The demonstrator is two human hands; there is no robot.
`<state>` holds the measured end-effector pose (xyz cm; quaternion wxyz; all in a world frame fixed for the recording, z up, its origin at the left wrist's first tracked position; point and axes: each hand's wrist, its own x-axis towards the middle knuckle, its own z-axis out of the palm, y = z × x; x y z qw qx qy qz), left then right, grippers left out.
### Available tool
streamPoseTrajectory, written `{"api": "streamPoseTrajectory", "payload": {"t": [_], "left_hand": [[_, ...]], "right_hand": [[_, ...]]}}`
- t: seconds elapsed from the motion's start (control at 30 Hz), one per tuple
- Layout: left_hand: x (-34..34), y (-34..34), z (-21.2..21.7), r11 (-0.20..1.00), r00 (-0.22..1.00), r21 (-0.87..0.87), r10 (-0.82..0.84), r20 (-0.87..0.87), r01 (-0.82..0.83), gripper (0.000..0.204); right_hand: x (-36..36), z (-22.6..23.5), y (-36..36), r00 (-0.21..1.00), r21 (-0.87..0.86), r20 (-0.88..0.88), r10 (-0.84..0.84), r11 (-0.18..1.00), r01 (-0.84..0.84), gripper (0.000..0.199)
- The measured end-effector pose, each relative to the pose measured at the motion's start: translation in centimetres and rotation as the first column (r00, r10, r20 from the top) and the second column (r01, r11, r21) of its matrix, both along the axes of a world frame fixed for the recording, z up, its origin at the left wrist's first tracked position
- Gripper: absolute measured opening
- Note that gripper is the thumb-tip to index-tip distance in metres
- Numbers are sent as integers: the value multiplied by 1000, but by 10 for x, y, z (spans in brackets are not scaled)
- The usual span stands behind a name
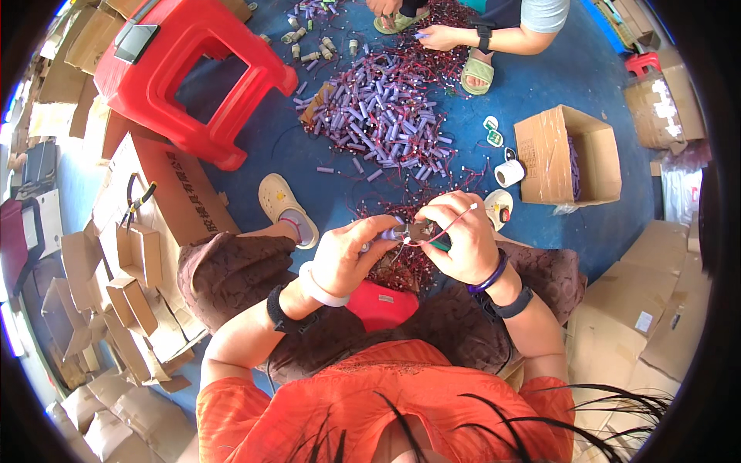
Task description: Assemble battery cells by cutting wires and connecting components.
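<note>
My left hand (349,253) is closed around a purple cylindrical battery cell (394,232), its end poking out past the fingertips. In my right hand (465,241) is a pair of wire cutters (419,231) with metal jaws and a green handle, partly hidden by the fingers. The jaws meet the cell's wire end. A thin red wire (454,222) with a small white plug (474,206) loops over the right-hand fingers. Both hands are held above my lap, over a heap of red wires (405,266). Whether the jaws grip a wire is too small to tell.
A large pile of purple battery cells (378,116) with red wires covers the blue floor ahead. A red plastic stool (224,58) stands left, an open cardboard box (543,154) right, beside a white roll (509,174). Beyond the pile, another person's hand (440,38) holds a purple cell.
</note>
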<state>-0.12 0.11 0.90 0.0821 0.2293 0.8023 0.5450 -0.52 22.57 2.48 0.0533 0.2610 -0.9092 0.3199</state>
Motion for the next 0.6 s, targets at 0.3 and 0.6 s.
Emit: {"api": "streamPoseTrajectory", "payload": {"t": [0.3, 0.6], "left_hand": [[2, 0, 0, 1000, 1000, -3, -11, -5, 11, 31], [-2, -4, 1, 992, 991, -56, -106, 83, 111, 27]], "right_hand": [[3, 2, 6, 999, 138, -20, 32, 990, -29, 40], [4, 3, 4, 894, -262, 417, 162, 964, -53, 23]]}}
